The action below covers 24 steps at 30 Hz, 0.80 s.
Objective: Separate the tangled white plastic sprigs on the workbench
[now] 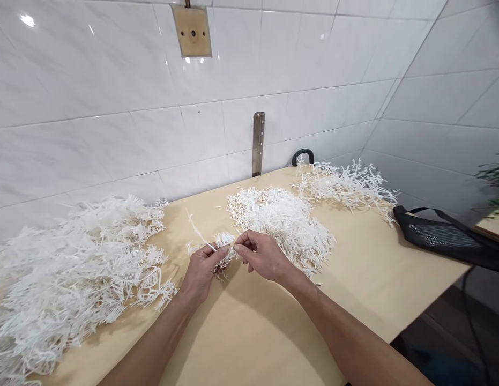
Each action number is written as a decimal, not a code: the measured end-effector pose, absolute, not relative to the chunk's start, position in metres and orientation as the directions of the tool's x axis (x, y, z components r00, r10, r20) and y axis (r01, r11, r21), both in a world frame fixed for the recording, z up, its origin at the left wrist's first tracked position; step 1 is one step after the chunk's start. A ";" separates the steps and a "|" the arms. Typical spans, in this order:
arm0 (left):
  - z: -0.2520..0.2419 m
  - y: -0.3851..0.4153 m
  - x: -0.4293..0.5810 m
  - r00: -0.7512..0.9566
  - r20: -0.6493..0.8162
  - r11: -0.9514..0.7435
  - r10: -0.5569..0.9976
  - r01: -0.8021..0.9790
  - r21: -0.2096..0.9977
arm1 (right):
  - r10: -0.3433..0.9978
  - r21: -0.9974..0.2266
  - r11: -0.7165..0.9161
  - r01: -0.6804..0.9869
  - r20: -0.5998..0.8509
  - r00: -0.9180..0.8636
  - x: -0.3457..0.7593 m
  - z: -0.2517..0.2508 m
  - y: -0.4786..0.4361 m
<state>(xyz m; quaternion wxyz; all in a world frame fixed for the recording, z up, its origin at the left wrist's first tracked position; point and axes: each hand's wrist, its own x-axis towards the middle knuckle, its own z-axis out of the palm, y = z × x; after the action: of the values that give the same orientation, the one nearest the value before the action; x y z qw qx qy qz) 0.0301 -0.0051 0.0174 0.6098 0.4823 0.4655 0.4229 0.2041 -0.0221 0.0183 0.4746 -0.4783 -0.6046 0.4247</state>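
Note:
My left hand [203, 269] is closed around a branched white plastic strip [224, 239], thumb on top. The strip has many short prongs, and a thin stem sticks out to the upper left. At its right end my right hand [264, 256] pinches with thumb and forefinger; what lies between those fingertips is too small to make out. Just beyond the right hand is a heap of small loose white sticks [279, 220]. Left of my left hand spreads a big pile of similar branched white strips [84, 268].
Bare branching white stems [348, 182] lie at the back right of the tan tabletop [249, 343], near a black curved handle [303, 155]. A black mesh bag [438, 233] rests over the right edge. A metal bracket [258, 143] stands against the tiled wall.

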 end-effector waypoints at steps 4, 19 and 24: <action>0.011 -0.003 0.031 0.169 -0.105 0.111 0.980 -0.026 0.993 | 0.988 -0.976 0.143 0.165 0.130 -0.088 0.205 0.016 -0.020; 0.008 -0.001 0.022 0.256 -0.174 0.206 0.951 -0.102 0.973 | 0.982 -0.994 0.009 0.110 -0.012 -0.189 0.211 0.008 -0.016; 0.011 -0.001 0.020 0.279 -0.213 0.271 0.936 -0.189 0.944 | 0.977 -0.997 -0.027 0.068 -0.041 -0.207 0.209 0.010 -0.017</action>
<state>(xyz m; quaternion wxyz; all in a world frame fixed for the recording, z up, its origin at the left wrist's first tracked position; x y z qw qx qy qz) 0.0201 -0.0009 0.0115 0.6712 0.4347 0.4299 0.4192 0.2089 -0.0171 0.0097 0.4197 -0.4693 -0.5570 0.5417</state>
